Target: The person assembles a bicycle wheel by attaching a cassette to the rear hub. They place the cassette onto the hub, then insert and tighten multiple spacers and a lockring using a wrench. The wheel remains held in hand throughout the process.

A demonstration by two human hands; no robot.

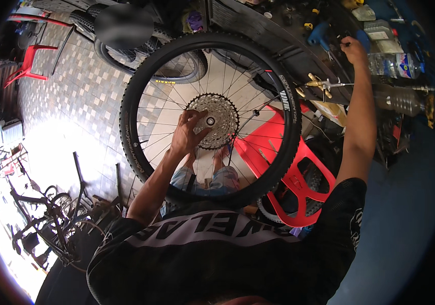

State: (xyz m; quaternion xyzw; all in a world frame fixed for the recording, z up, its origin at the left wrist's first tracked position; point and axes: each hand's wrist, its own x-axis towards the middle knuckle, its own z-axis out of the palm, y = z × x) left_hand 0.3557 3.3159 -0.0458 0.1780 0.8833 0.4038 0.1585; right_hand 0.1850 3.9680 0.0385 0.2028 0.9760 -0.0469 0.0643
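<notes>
A bicycle wheel (293,109) with a knobby black tyre fills the middle of the view, my legs showing through its spokes. At its hub is a silver cassette (222,129) with a dark outermost sprocket. My left hand (189,131) rests on the cassette beside the axle end (210,121), thumb and fingers apart. Stretched out to the far right, my right hand (354,51) is over the cluttered workbench, its fingers closed near a blue-handled tool (319,36). Whatever lies in those fingers is too small and dark to name.
A red plastic chair (298,178) stands under the wheel's right side. The bench holds a clear plastic bottle (393,65) and a brass-coloured fitting (323,85). More bicycle wheels (192,68) lie beyond. Bike frames and parts (57,223) crowd the left; another red chair (29,63) stands farther off.
</notes>
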